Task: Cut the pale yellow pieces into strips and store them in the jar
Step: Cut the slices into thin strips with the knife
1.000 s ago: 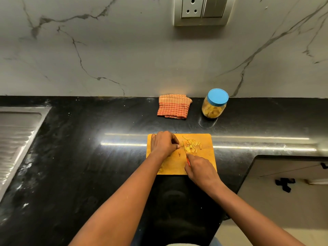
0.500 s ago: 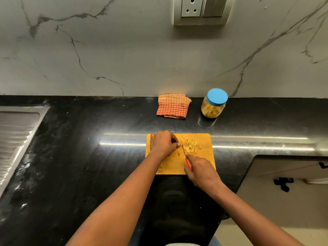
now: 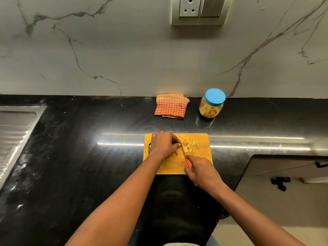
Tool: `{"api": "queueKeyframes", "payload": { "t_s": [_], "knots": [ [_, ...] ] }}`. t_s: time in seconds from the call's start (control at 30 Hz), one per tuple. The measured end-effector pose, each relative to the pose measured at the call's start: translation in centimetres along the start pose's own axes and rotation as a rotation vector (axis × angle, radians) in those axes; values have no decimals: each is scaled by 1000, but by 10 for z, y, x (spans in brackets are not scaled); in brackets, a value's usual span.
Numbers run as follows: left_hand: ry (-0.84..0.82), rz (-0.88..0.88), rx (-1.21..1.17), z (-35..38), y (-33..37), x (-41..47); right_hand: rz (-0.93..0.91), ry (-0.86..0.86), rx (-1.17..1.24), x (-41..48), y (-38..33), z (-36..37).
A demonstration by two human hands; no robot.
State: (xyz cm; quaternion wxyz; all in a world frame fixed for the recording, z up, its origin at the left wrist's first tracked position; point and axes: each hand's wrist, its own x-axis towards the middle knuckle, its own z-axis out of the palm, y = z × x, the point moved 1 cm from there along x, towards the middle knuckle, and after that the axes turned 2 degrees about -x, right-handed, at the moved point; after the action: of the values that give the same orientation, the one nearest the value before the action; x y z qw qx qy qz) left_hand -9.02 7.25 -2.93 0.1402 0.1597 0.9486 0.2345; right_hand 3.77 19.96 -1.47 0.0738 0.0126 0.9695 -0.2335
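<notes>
- Thin, even cuts seem best, with fingertips tucked clear of the blade.
- The right hand (image 3: 202, 172), fully closed, grips the knife (image 3: 184, 151) by its red handle.
- The left hand (image 3: 164, 145) curls down on the piece beside the blade; the piece is hidden.
- Strips (image 3: 190, 145) lie on the board (image 3: 202, 162) right of the blade; the jar (image 3: 211, 105) stands capped behind.

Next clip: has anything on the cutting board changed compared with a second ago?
Hardly anything. The left hand stays curled on the board. The right hand grips the knife as before. Its blade has perhaps edged slightly forward beside the left fingers, a small slicing stroke at most. The strips lie in the same pile. The jar, lid on, and the cloth have not moved.
</notes>
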Motion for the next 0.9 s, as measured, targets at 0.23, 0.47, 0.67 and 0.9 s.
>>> {"api": "queueKeyframes", "payload": {
  "t_s": [0.23,0.47,0.67,0.9],
  "knots": [
    [-51,-70,-52,0,-3,7,-36,-16,-8,-2,1,-2],
    [-76,-73,-46,1,-2,9,-20,-21,-23,-9,7,-1],
    [-99,-72,-60,0,-3,10,1,10,9,-16,12,-4],
    [-72,-80,-50,1,-1,10,-40,-23,28,-34,15,1]
  ]
}}
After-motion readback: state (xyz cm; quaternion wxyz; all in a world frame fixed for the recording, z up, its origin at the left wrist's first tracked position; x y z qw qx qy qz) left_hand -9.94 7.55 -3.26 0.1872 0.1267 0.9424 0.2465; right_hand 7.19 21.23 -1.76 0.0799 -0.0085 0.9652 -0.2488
